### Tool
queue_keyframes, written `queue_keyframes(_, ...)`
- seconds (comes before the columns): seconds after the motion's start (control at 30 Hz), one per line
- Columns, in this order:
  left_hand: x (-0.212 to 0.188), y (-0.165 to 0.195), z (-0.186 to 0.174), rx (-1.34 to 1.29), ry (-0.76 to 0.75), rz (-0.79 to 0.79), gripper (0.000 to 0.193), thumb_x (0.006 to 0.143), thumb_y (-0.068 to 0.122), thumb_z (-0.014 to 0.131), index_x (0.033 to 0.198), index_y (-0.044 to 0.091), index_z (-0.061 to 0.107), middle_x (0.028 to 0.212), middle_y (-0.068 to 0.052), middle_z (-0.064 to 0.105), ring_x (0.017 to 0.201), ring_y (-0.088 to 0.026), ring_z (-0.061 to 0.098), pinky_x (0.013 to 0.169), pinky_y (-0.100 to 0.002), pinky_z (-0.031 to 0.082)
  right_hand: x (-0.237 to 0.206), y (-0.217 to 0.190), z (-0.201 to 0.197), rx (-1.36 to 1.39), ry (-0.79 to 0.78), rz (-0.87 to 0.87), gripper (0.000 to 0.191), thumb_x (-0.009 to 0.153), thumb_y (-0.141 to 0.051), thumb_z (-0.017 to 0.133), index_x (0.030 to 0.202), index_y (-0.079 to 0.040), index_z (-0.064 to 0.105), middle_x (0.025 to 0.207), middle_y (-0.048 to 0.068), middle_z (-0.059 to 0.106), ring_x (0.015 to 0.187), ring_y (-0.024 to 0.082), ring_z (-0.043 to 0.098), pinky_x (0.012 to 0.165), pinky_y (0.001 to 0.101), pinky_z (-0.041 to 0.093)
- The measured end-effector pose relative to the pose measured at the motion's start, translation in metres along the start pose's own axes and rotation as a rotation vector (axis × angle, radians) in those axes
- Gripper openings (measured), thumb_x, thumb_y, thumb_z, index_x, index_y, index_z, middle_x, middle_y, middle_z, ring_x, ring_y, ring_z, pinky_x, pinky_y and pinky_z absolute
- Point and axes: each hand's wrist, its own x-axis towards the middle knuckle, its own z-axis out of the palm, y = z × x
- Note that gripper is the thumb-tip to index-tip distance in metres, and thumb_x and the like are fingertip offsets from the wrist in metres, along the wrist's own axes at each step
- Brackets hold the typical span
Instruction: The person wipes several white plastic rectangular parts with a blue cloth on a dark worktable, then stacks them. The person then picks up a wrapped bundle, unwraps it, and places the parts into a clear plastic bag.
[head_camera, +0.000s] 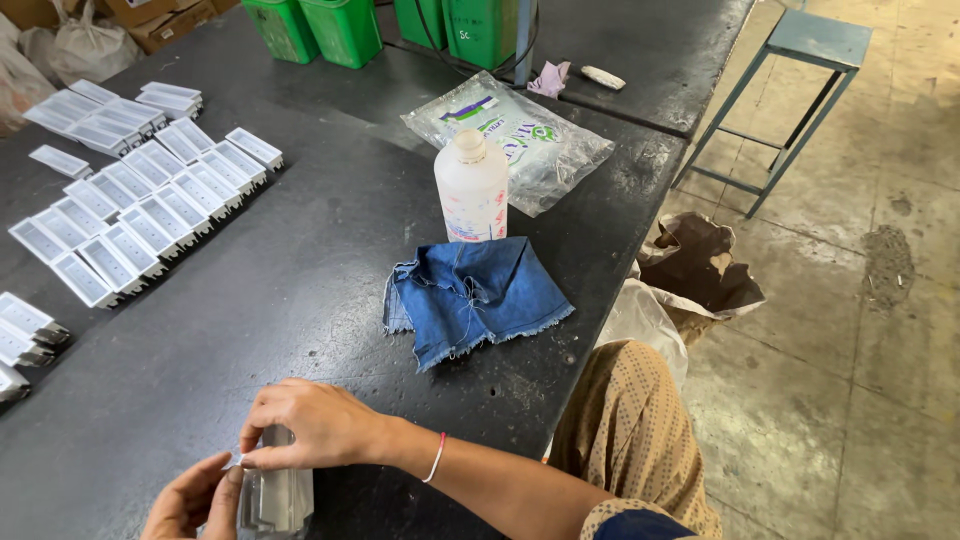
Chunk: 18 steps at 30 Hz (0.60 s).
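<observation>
Near the table's front edge, my right hand (310, 425) rests on a small grey-white plastic part (280, 495) and pinches a thin clear film tab at its top. My left hand (195, 500) is at the bottom edge of the view, fingers meeting the same tab and part. Both hands grip the part over the dark table (250, 320). A frayed piece of blue denim cloth (475, 295) lies beyond my hands, and a white plastic bottle (471, 188) stands just behind it.
Rows of white plastic parts (150, 205) lie on the left. A clear printed bag (520, 135) lies behind the bottle. Green bins (320, 28) stand at the back. A blue metal stool (790, 90) and a brown sack (700, 270) are on the floor at the right.
</observation>
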Motion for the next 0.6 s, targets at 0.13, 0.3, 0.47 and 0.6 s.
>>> queue_keyframes(0.13,0.0,-0.006,-0.001,-0.104,-0.038,-0.027,0.026,0.097,0.008,0.073,0.12,-0.003,0.068,0.103,-0.019,0.074,0.105,-0.025,0.073,0.099,-0.038,0.056,0.001,0.003,0.001,0.017,-0.012,0.007,0.023,0.092,-0.038,0.07,0.092,-0.016,0.073,0.098,0.001,0.07,0.102,0.02,0.066,0.095,0.0344,0.054)
queue_keyframes(0.3,0.003,0.009,-0.008,-0.07,-0.079,-0.079,0.035,0.093,0.009,0.074,0.126,-0.002,0.068,0.108,-0.021,0.075,0.107,-0.026,0.073,0.098,-0.041,0.057,0.001,0.004,0.002,0.023,-0.031,0.028,0.026,0.091,-0.041,0.071,0.091,-0.015,0.074,0.098,0.0,0.07,0.102,0.02,0.066,0.098,0.0371,0.053)
queue_keyframes(0.47,0.005,0.025,-0.009,0.024,-0.099,-0.139,0.042,0.09,0.011,0.075,0.13,0.0,0.067,0.104,-0.021,0.075,0.102,-0.028,0.074,0.095,-0.044,0.058,0.003,0.007,0.003,0.02,-0.053,0.02,0.027,0.092,-0.043,0.071,0.093,-0.016,0.074,0.097,0.0,0.07,0.102,0.019,0.066,0.097,0.0369,0.054)
queue_keyframes(0.6,0.007,0.024,-0.007,0.104,-0.127,-0.114,0.038,0.09,0.014,0.076,0.126,0.002,0.071,0.102,-0.02,0.076,0.102,-0.028,0.075,0.095,-0.044,0.058,0.003,0.007,0.004,0.021,-0.046,0.004,0.027,0.092,-0.043,0.071,0.094,-0.016,0.074,0.099,0.0,0.07,0.103,0.019,0.065,0.098,0.0372,0.053)
